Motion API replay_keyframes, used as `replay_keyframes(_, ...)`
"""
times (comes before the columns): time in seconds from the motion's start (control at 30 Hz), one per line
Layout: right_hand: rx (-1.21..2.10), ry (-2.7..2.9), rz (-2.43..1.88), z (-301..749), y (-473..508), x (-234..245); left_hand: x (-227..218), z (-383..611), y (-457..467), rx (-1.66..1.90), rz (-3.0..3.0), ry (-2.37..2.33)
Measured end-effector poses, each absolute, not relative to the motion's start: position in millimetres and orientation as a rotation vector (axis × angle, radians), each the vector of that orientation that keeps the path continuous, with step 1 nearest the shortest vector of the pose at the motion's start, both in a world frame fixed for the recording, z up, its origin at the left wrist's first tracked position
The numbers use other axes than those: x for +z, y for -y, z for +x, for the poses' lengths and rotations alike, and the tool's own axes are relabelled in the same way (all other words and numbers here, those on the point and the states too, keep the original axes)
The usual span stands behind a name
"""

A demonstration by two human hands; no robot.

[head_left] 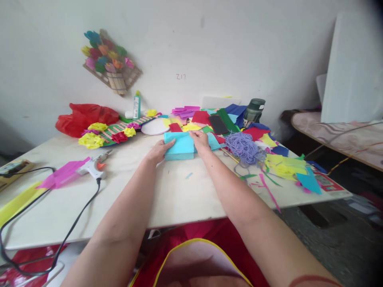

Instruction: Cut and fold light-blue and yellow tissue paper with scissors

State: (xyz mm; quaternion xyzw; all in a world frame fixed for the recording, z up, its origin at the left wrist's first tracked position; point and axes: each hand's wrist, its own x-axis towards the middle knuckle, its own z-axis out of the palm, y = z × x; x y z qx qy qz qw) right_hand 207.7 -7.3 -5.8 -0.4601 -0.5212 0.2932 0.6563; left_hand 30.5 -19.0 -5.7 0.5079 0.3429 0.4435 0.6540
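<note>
A folded light blue paper [181, 146] lies on the white table [167, 195], a little past its middle. My left hand [158, 150] rests on the paper's left end with fingers pressed on its edge. My right hand [200, 141] grips the paper's upper right part, fingers curled over it. Both forearms stretch forward from the near table edge.
A glue gun [93, 166] with a black cord and a pink paper [61, 175] lie at left. Purple yarn [243, 146], coloured paper scraps, a dark phone [218, 124], a green jar [253, 111], a glue bottle [137, 105] and a red bag [83, 117] crowd the back and right.
</note>
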Motion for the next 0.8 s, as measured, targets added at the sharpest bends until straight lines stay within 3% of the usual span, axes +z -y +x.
replay_keyframes(0.17,0.638,1.194,-1.303,221.2,9.4,2.0,-7.7,24.8,13.8,1.149,1.115,-0.774)
replay_keyframes(0.4,-0.075,1.804,-2.027,236.7,27.4,24.6,-11.5,18.6,9.1,1.323,1.041,-0.702)
replay_keyframes(0.53,-0.004,1.929,-2.276,235.2,32.1,29.9,-14.2,17.2,6.8,1.357,0.984,-0.709)
replay_keyframes(0.8,0.026,1.982,-2.274,233.5,29.3,20.4,-19.6,15.8,2.2,1.403,0.932,-0.680)
